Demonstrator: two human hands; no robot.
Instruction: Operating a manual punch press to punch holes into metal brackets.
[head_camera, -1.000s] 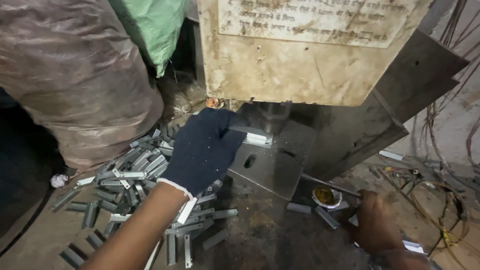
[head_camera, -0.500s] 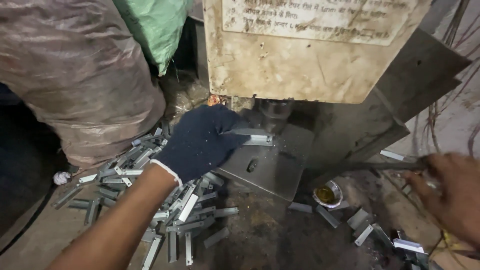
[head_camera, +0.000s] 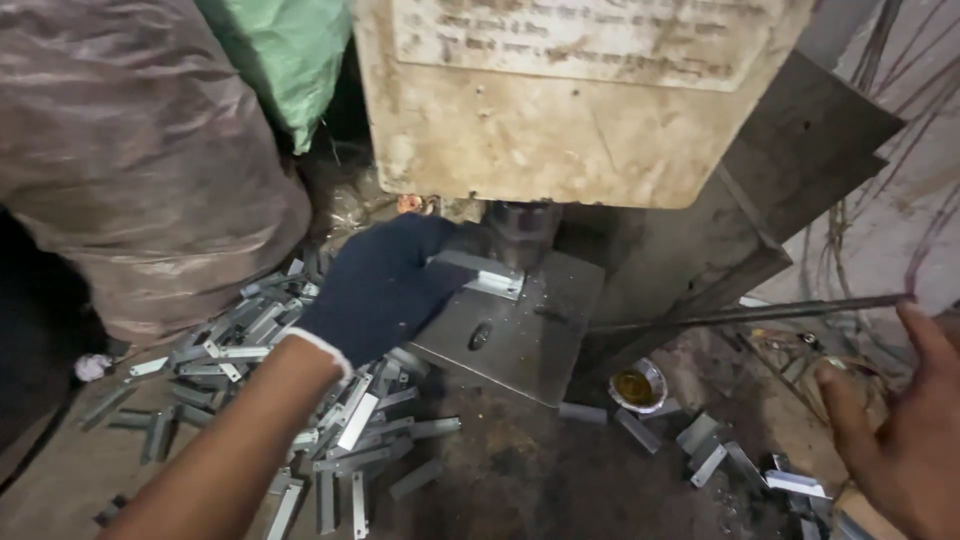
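1. Head view, left hand: my left hand (head_camera: 385, 290), in a dark knit glove with a white cuff, lies on the steel plate (head_camera: 520, 335) under the press (head_camera: 580, 100). Its fingers are closed lightly on a small bent metal strip (head_camera: 480, 272), pressing it flat against the plate right in front of the ram (head_camera: 522, 232).
2. Head view, the strip: it sits at the back edge of the plate, just below the ram, one end under my gloved fingertips and the other end sticking out bare to the right.
3. Head view, right hand: my bare right hand (head_camera: 895, 430) is at the lower right edge, spread open, fingers apart and palm showing. It holds nothing. The fingertips are close to the end of a long thin rod (head_camera: 750, 312) that runs from the press out to the right; I cannot tell whether they touch it.
4. Head view, around the hands: a heap of strips (head_camera: 260, 340) lies beside and under my left wrist, a few loose pieces (head_camera: 700, 445) lie to the right of the plate, and a small round tin (head_camera: 638, 385) with yellowish liquid stands just off the plate's right corner. A grimy sack (head_camera: 140, 160) bulks at the left, a green bag (head_camera: 280, 50) behind it.
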